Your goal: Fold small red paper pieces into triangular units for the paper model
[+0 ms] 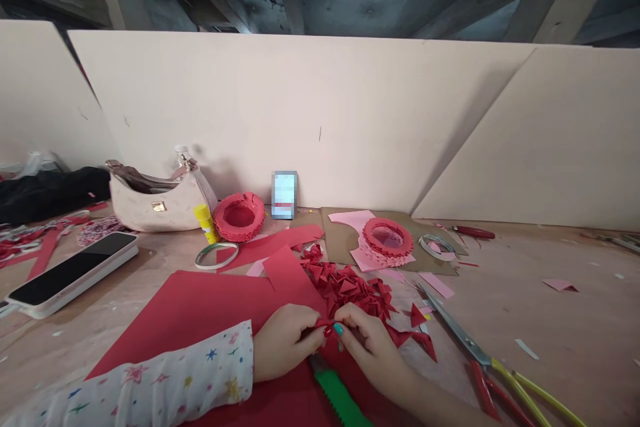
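Both hands meet over red paper at the lower middle. My left hand (287,340), below a star-patterned sleeve, pinches a small folded red paper piece (325,323). From the right, my right hand (373,350) pinches the same piece, thumb and fingers together. Just behind the hands lies a pile of folded red paper pieces (345,287). Large red sheets (210,307) spread beneath and to the left. A green-handled tool (340,397) rests below the hands, its upper end partly hidden.
Scissors (467,340) lie at the right. Behind stand a red ring (240,217), a yellow glue stick (205,223), a handbag (157,200) and a lit phone (284,195). A red-pink ring (387,237) sits on cardboard. A white device (75,273) is at the left.
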{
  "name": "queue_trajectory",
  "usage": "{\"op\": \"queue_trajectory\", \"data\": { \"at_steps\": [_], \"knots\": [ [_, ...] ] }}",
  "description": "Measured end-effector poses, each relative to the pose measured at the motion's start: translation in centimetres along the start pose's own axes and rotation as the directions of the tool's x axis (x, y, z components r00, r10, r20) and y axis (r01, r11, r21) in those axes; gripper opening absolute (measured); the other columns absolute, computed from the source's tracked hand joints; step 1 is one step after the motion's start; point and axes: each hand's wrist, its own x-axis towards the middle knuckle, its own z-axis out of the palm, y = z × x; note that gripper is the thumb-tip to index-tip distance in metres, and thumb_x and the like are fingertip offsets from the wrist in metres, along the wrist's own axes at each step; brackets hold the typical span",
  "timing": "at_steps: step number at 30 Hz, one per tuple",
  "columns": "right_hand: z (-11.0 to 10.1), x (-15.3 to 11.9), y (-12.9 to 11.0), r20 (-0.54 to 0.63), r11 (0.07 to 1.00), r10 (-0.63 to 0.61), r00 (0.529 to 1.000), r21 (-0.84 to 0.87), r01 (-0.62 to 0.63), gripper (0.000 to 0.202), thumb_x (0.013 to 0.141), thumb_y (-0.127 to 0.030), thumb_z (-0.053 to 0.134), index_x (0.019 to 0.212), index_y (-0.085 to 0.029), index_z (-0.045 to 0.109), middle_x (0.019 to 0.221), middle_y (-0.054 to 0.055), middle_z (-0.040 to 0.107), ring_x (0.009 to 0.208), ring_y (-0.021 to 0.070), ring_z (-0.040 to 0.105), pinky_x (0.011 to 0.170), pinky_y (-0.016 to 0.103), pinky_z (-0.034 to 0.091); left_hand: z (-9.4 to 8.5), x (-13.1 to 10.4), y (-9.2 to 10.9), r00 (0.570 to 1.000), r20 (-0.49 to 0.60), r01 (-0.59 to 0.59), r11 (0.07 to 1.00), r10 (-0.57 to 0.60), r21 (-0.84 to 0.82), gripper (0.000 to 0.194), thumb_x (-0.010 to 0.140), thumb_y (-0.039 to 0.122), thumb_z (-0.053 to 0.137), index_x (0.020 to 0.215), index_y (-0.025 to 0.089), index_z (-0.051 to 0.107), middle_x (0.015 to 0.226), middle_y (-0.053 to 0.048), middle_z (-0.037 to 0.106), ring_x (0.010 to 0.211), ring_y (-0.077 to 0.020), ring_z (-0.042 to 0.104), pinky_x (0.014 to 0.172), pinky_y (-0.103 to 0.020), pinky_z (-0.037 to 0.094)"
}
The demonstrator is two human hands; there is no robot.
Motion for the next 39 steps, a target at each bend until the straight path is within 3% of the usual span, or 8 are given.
{"op": "queue_trajectory", "data": {
  "at_steps": [4,9,13,23,32,39],
  "knots": [
    [0.0,0.2,0.3,-0.013,0.998,0.036,0.999,0.050,-0.035,0.016,0.085,-0.026,0.042,0.079,-0.016,0.052,0.069,0.000,0.050,0.063,0.0098,0.045,0.058,0.021,0.037,-0.1,0.0,-0.1,0.999,-0.010,0.034,0.996,-0.035,-0.084,0.030,0.087,0.020,0.036,0.061,0.015,0.048,0.058,0.001,0.053,0.057,-0.0083,0.050,0.057,-0.018,0.034],
    [-0.1,0.1,-0.1,0.030,0.994,0.058,0.998,0.091,-0.061,0.018,0.084,-0.027,0.042,0.089,-0.017,0.056,0.081,0.004,0.059,0.075,0.0129,0.053,0.069,0.025,0.043,-0.4,0.0,0.1,1.000,0.004,0.029,0.993,-0.029,-0.114,0.029,0.087,0.020,0.037,0.061,0.015,0.049,0.061,0.001,0.053,0.059,-0.0087,0.050,0.059,-0.018,0.034],
    [0.1,-0.2,-0.2,-0.035,0.990,0.135,0.990,0.048,-0.133,0.015,0.080,-0.023,0.046,0.089,-0.018,0.057,0.088,0.006,0.061,0.083,0.0162,0.055,0.075,0.029,0.044,-0.4,0.0,0.1,1.000,0.020,0.014,0.992,-0.011,-0.124,0.030,0.087,0.021,0.035,0.061,0.015,0.050,0.061,0.000,0.053,0.059,-0.0090,0.049,0.060,-0.018,0.035],
    [0.7,0.0,-0.6,-0.050,0.984,0.108,0.993,0.149,-0.100,0.017,0.082,-0.029,0.045,0.080,-0.016,0.055,0.074,0.002,0.056,0.069,0.0130,0.051,0.064,0.024,0.042,-0.2,-0.3,-0.1,0.997,-0.008,-0.082,0.984,0.081,-0.157,0.029,0.088,0.019,0.034,0.063,0.016,0.049,0.062,0.001,0.054,0.060,-0.0081,0.050,0.061,-0.016,0.036],
    [1.2,0.0,0.0,-0.067,0.995,0.082,0.994,0.060,-0.078,0.013,0.081,-0.023,0.043,0.077,-0.016,0.054,0.072,0.002,0.054,0.068,0.0132,0.050,0.063,0.024,0.040,-0.3,-0.3,-0.1,1.000,-0.025,-0.001,0.995,-0.001,-0.096,0.030,0.087,0.021,0.036,0.059,0.015,0.046,0.058,0.001,0.053,0.056,-0.0082,0.050,0.058,-0.017,0.034],
    [1.3,0.1,0.1,-0.056,0.994,0.100,0.993,0.046,-0.097,0.013,0.080,-0.021,0.042,0.076,-0.016,0.054,0.072,0.002,0.054,0.068,0.0133,0.048,0.063,0.024,0.039,-0.3,-0.2,-0.2,0.999,-0.030,0.005,0.989,-0.009,-0.148,0.031,0.085,0.015,0.036,0.056,0.015,0.045,0.054,0.002,0.054,0.054,-0.0063,0.051,0.057,-0.014,0.034]
  ]
}}
